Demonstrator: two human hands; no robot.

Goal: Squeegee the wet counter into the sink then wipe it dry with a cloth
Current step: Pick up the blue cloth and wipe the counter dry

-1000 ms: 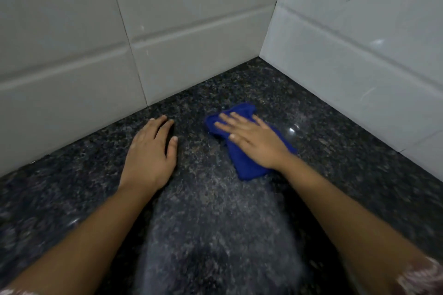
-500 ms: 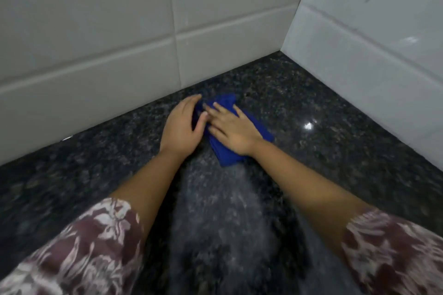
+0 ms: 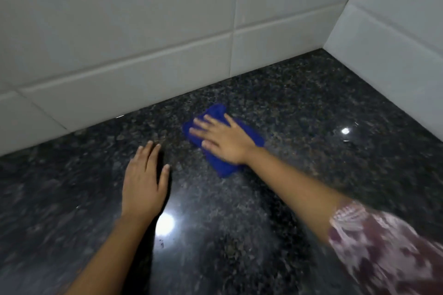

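Flat-palmed, the right hand (image 3: 225, 137) presses down on the blue cloth (image 3: 221, 165), fingers spread and extended, not curled around it; the cloth is pinned under the palm rather than pinched. Left hand (image 3: 143, 183) lies flat on the bare counter (image 3: 311, 108), fingers straight and loosely together, thumb out, holding nothing.

Head view: cloth is folded into a rough oblong, lying on the dark speckled granite. Its far end pokes out past the fingertips toward the back wall (image 3: 119, 43); its near end shows below the wrist. Cloth sits near the back wall's bottom edge but apart from it, a strip of bare stone between. The two hands are apart, a gap of counter between them.

Side wall (image 3: 395, 50) meets the back wall at a corner, upper right. Wide bare counter lies between cloth and side wall, and more to the left of the left hand. Light glare on the stone by the left wrist. Patterned sleeve (image 3: 383, 246) on the right forearm, blurred.
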